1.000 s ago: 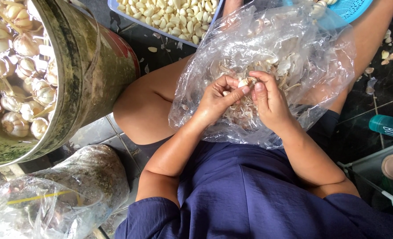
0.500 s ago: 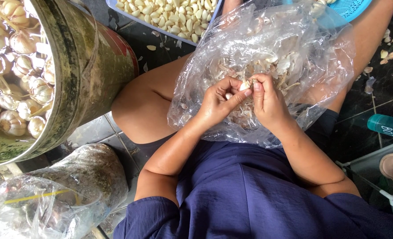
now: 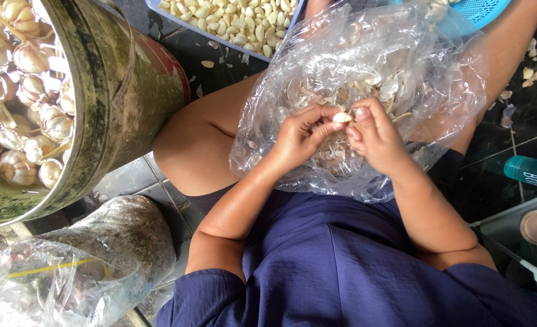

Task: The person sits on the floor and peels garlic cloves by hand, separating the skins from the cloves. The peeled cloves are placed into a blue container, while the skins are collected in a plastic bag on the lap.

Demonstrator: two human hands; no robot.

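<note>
Garlic clove (image 3: pixel 342 117) between both hands over bag (image 3: pixel 438 72) on lap; bucket (image 3: pixel 123 91) left; tray (image 3: pixel 232 18) ahead

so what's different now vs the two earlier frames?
Little. Both hands have stayed over the clear plastic bag, working one garlic clove. The left hand and right hand have shifted their fingertips slightly around it; nothing was let go or newly taken up. Unchanged: the metal bucket of garlic bulbs in water, the tray of peeled cloves, the bag on the floor.
</note>
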